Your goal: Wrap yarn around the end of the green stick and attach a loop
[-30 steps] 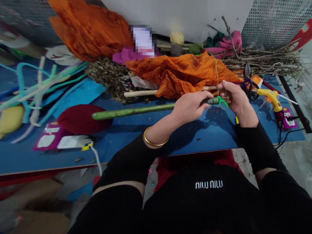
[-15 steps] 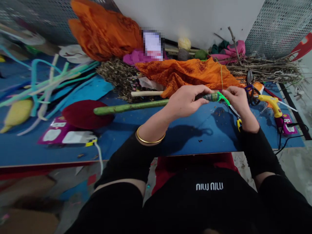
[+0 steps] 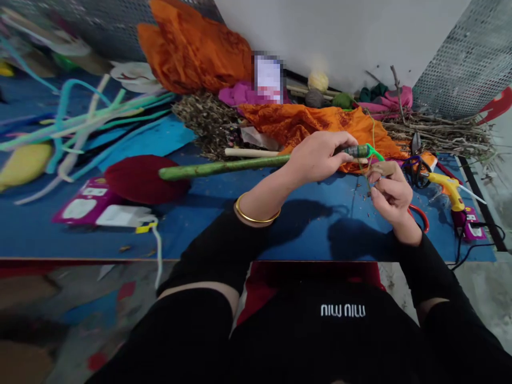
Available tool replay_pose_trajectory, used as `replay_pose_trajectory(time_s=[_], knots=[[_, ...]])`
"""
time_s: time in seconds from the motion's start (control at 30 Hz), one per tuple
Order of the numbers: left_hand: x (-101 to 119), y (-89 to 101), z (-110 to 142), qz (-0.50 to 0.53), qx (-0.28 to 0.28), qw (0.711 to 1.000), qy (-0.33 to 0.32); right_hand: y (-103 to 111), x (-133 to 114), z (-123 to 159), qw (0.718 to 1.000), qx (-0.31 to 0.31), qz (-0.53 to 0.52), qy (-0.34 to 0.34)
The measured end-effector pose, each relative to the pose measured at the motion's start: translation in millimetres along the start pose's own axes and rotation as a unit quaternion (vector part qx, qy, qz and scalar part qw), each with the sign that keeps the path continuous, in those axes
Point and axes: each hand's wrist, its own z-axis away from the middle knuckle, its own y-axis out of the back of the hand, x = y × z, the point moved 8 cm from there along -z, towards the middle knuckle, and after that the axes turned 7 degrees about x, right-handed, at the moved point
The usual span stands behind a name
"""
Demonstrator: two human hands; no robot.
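Note:
My left hand (image 3: 320,157) is closed around a long green stick (image 3: 224,167) near its right end. The stick lies level over the table, its left end above a dark red round pad (image 3: 140,178). A bright green loop (image 3: 375,153) sticks out at the stick's right tip, beside dark wrapping. Just right of the tip, my right hand (image 3: 390,194) pinches a thin yellow-green thread (image 3: 373,127), which also runs up over the orange cloth (image 3: 316,121). A red handle (image 3: 420,217) shows behind my right wrist; the rest of that tool is hidden.
A yellow glue gun (image 3: 448,186) and its cord lie at the right. Pruning shears (image 3: 416,143), dry twigs (image 3: 440,130) and yarn balls (image 3: 318,81) sit along the back. Coloured fuzzy strips (image 3: 84,125) and a purple package (image 3: 84,202) occupy the left side.
My right hand has moved down and toward me from the stick's tip, with its fingers curled on the thread. The left hand keeps its hold on the stick. The view has shifted slightly.

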Motion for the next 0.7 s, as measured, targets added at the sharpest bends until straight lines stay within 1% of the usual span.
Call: replay_pose_trajectory(time_s=[0.07,0.17,0.23,0.3,0.37,0.43,0.5,0.57,0.7], knots=[[-1.3,-3.9,-0.1,-0.005,-0.013,1.0,0.003,-4.2,-2.9,3.1,0.999,-0.002,-0.029,-0.035],[-3.0,-8.2,0.6,-0.021,-0.024,0.999,0.014,-14.6,6.8,8.6,0.986,-0.02,-0.111,-0.124],[-4.3,-11.0,1.6,-0.039,-0.026,0.999,0.024,-18.7,14.6,12.1,0.976,-0.013,-0.143,-0.161],[-4.3,-14.9,2.7,-0.059,-0.025,0.998,0.024,-16.8,21.6,15.1,0.973,0.021,-0.137,-0.184],[-3.3,-19.4,4.0,-0.082,-0.019,0.996,0.018,-12.7,26.4,18.4,0.973,0.059,-0.094,-0.202],[-2.5,-24.2,5.4,-0.105,-0.011,0.994,0.014,-11.2,28.5,21.9,0.971,0.076,-0.048,-0.222],[-2.3,-29.5,7.0,-0.12,-0.011,0.993,0.016,-12.4,27.2,24.1,0.968,0.081,-0.029,-0.234],[-2.0,-33.5,8.1,-0.133,-0.013,0.991,0.02,-13.0,22.9,24.8,0.968,0.094,-0.035,-0.231],[-2.4,-38.5,8.9,-0.158,-0.019,0.987,0.027,-13.2,9.5,23.6,0.973,0.112,-0.04,-0.198]])
